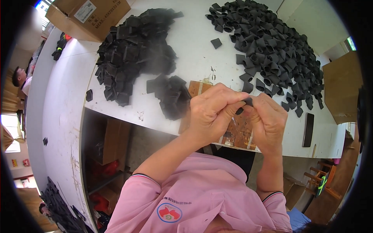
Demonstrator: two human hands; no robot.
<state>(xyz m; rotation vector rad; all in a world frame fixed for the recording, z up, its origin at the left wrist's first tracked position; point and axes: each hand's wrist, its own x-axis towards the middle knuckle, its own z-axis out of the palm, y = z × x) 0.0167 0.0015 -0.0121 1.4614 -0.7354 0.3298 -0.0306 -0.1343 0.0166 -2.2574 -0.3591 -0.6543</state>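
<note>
Between my two hands is a small black foam-like piece [248, 101], bent into a curve and mostly covered by fingers. My left hand [211, 110] pinches one side of it with thumb and forefinger. On the other side, my right hand [269, 120] grips it the same way. Both are held above a worn brown board [243, 134] at the table's near edge. Left of the board lies a small heap of flat black pieces [169, 95], with a bigger heap of flat pieces [128, 54] behind it. Curled black pieces [272, 46] form a wide pile at the far right.
A cardboard box [95, 23] stands at the back left, and another carton [344, 83] at the right edge. A dark flat bar [308, 130] lies on the white table [198, 42]. One loose black piece [216, 43] sits between the piles. Another person [23, 79] is far left.
</note>
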